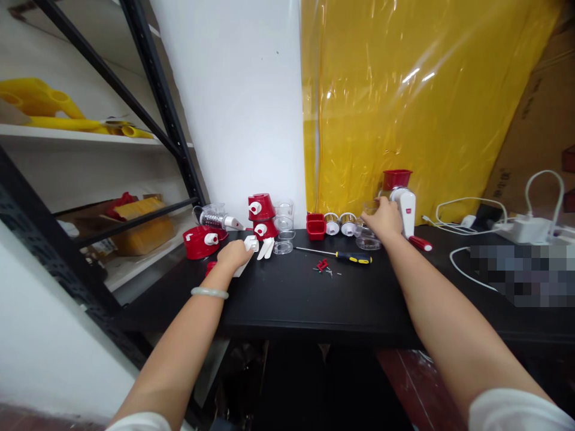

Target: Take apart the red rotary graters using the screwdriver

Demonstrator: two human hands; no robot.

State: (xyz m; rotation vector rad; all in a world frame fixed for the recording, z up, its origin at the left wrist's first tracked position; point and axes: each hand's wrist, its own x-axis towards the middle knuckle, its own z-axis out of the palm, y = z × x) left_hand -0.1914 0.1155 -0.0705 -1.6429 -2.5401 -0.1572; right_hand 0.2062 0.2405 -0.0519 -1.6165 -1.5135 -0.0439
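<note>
My left hand is closed on a white plastic handle part lying on the black table, beside more white parts. My right hand reaches to the back of the table and grips a clear plastic piece next to the assembled white and red grinder. Red housings and a lower red housing stand to the left. Two metal drum blades sit beside a red tray.
A yellow-and-black screwdriver and small red bits with screws lie mid-table. Clear cups stand by the white wall. A black shelf rack with yellow items stands left. White cables and a power strip are right.
</note>
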